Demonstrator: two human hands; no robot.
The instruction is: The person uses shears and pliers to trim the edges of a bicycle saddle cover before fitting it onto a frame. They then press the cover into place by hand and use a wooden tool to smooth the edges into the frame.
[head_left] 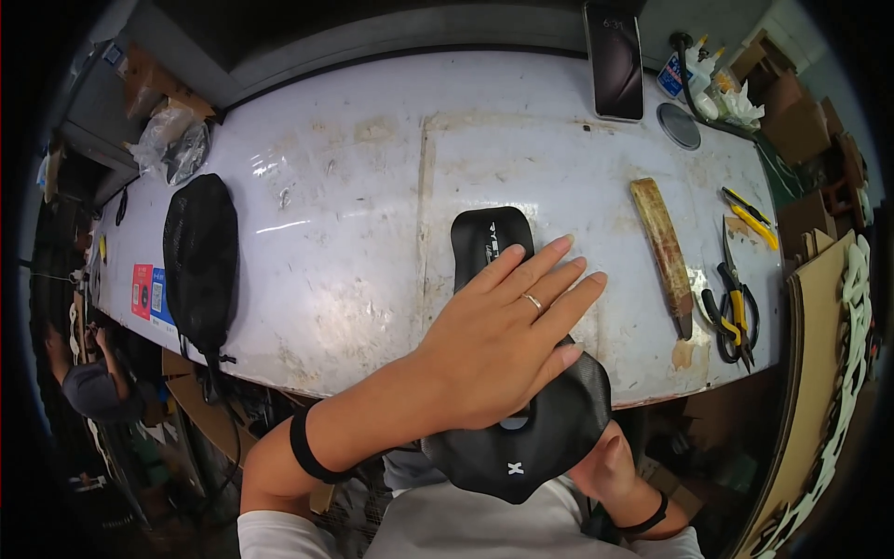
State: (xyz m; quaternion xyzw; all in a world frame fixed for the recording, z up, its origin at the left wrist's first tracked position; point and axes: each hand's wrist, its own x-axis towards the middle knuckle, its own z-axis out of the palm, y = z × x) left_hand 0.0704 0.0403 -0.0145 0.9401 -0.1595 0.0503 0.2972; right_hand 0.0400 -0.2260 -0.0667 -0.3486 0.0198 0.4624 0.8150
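Note:
A black bicycle saddle [494, 466] extends past the table's near edge, its narrow nose over the tabletop and its wide rear toward me. My left hand [503, 340] lies flat across the saddle's middle, palm down with fingers spread, and wears a ring. At the saddle's right rear edge is my right hand [610, 466], closed around it from below; its fingers are partly hidden behind the saddle. To the right on the table lie a flat tool with a worn tan handle [661, 247], yellow-and-black pliers [736, 303] and a small yellow-handled cutter [752, 222].
A black covered, elongated object [200, 265] lies at the table's left, beside red and blue stickers [152, 293]. A smartphone [615, 65], a round grey disc [678, 127] and bottles [687, 70] are at the far right. Cardboard [810, 373] leans at right; another person [93, 387] is at left.

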